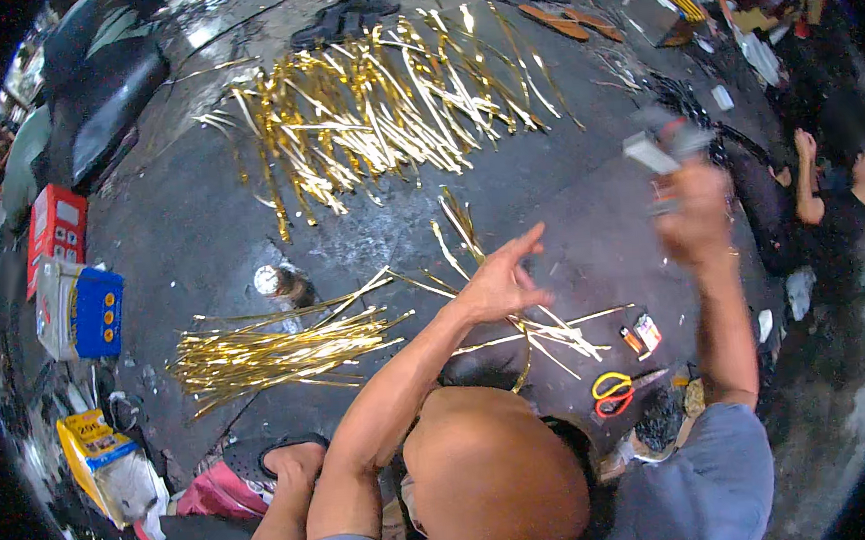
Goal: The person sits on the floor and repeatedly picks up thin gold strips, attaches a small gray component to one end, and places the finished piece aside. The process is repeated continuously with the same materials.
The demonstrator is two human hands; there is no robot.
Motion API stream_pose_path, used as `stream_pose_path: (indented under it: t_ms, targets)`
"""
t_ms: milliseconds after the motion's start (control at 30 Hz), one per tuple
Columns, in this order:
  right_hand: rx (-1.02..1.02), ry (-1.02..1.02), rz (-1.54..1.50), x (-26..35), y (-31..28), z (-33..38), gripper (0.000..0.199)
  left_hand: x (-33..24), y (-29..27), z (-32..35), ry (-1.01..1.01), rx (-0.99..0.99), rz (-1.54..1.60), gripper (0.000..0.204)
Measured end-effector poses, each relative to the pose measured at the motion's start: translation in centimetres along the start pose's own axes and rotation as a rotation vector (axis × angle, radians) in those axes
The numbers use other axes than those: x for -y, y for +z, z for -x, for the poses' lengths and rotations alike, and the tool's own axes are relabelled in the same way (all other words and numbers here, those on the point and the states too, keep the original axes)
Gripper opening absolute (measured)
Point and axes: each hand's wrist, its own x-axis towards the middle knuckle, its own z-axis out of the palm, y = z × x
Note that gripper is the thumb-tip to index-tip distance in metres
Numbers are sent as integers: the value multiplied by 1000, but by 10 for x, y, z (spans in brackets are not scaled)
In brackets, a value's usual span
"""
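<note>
In the head view, the left hand spreads open mid-frame over golden strips — touching or not, I can't tell. Toward the right, the right hand is clenched round a blurred tool. Along the left edge stand a red box, a blue-and-white container and a yellow-and-white bag — contents hidden.

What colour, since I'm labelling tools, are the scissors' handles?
Handles: yellow and red, in the head view.

Printed numerals are borne by a yellow-and-white packet, lower left. Printed lettering is carried by a blue-and-white container, left of frame.
</note>
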Motion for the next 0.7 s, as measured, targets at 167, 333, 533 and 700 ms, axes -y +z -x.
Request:
stream_pose_path:
  t_ms: [167, 333, 533, 700]
  targets:
    - [146, -32, -242, 71, 167, 29, 33, -13, -25, 26, 44, -614, 658, 51]
    - [258, -13, -421, 140, 204, 27, 41, -2, -30, 68, -35, -1033, 619, 19]
    - [133, 57, -1017, 206, 174, -14, 43, -2, -40, 114, -97, -1278, 376, 15]
    - [261, 39, -1061, 233, 162, -29, 32, -11, -54, 139, -120, -1404, 404, 18]
